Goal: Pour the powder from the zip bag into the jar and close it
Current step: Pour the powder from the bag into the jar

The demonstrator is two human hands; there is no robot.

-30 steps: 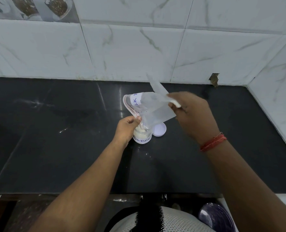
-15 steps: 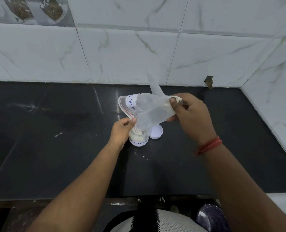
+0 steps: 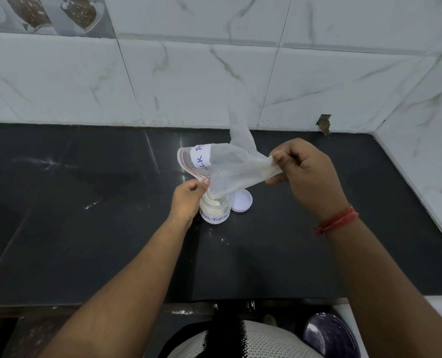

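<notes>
Right hand (image 3: 307,177) grip pinches raised bottom of zip bag (image 3: 230,171). Left hand (image 3: 189,200) grip pinches bag mouth, just over jar (image 3: 216,209). Bag slopes down from right grip to left. Lid (image 3: 242,200) on worktop (image 3: 85,228), just beside jar, nearer right hand.

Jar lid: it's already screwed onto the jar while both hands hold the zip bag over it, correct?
Not quite. The head view shows the jar lid lying on the black counter beside the open jar. The left hand and right hand do hold the zip bag over it.
</notes>
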